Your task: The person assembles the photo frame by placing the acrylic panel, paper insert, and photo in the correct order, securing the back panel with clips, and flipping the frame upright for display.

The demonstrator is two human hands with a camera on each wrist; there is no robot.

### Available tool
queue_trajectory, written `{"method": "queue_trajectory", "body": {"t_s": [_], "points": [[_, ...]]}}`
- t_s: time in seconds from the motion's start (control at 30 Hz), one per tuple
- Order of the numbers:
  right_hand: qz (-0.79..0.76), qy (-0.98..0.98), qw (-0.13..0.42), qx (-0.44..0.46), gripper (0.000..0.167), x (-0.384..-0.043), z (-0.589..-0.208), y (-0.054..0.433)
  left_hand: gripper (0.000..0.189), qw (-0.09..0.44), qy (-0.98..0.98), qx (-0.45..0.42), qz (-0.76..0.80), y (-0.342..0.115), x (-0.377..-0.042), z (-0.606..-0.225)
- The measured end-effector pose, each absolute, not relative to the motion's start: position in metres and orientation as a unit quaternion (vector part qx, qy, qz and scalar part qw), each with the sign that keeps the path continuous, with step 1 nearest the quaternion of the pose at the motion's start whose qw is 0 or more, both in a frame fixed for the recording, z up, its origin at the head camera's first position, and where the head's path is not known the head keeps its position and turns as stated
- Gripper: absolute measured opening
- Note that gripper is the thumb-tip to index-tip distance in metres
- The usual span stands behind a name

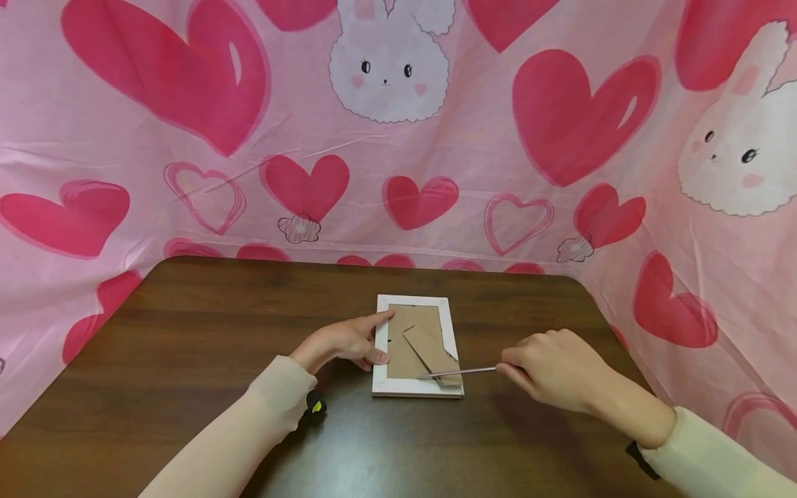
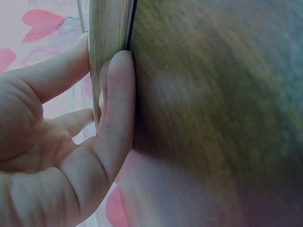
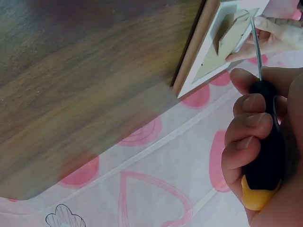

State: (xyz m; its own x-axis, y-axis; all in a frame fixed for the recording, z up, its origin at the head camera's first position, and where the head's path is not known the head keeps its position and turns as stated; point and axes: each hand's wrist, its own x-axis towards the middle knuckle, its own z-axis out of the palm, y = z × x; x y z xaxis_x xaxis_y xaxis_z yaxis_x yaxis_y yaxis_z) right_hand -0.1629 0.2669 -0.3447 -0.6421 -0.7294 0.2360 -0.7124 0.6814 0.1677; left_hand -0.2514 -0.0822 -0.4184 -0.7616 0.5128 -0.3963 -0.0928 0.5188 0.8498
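Observation:
A white picture frame lies face down on the brown table, its brown backing board and angled easel flap showing. My left hand grips the frame's left side; in the left wrist view its fingers lie along the wood-coloured side edge. On the right, my right hand holds a screwdriver, its black and yellow handle wrapped by the fingers. The metal shaft reaches left across the lower part of the flap, with the tip over the frame's lower portion.
The dark wooden table stretches around the frame on all sides. A pink cloth with hearts and rabbits hangs behind the table and along its sides. A small black and yellow item sits by the left wrist.

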Motion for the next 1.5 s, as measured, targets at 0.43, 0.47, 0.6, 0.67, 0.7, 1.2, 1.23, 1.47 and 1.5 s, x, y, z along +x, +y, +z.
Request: {"method": "queue_trajectory", "body": {"t_s": [0.43,0.47,0.6,0.67,0.7,1.2,1.23,1.47,1.5], "points": [[-0.044,-0.904,0.143,0.400,0.043,-0.163,-0.345,0.262,0.098,0.320,0.813,0.127,0.470,-0.082,-0.252,-0.418],[-0.045,-0.905,0.143,0.398,0.045,-0.163,-0.345,0.261,0.098,0.320,0.813,0.127,0.470,-0.082,-0.252,-0.418],[-0.048,-0.908,0.140,0.392,0.050,-0.162,-0.342,0.258,0.099,0.321,0.813,0.128,0.469,-0.082,-0.251,-0.417],[-0.048,-0.911,0.134,0.388,0.051,-0.163,-0.341,0.256,0.098,0.322,0.813,0.130,0.467,-0.082,-0.251,-0.417],[-0.048,-0.912,0.130,0.386,0.051,-0.163,-0.340,0.255,0.098,0.322,0.813,0.131,0.467,-0.082,-0.251,-0.417],[-0.044,-0.927,0.052,0.369,0.042,-0.173,-0.328,0.247,0.097,0.327,0.816,0.124,0.460,-0.082,-0.252,-0.416],[-0.044,-0.928,0.045,0.368,0.042,-0.174,-0.327,0.246,0.097,0.327,0.816,0.126,0.459,-0.082,-0.252,-0.416],[-0.049,-0.937,-0.010,0.346,0.038,-0.182,-0.320,0.241,0.097,0.326,0.817,0.124,0.459,-0.082,-0.253,-0.417],[-0.050,-0.938,-0.016,0.342,0.040,-0.183,-0.319,0.240,0.097,0.325,0.817,0.121,0.460,-0.082,-0.253,-0.417]]}}
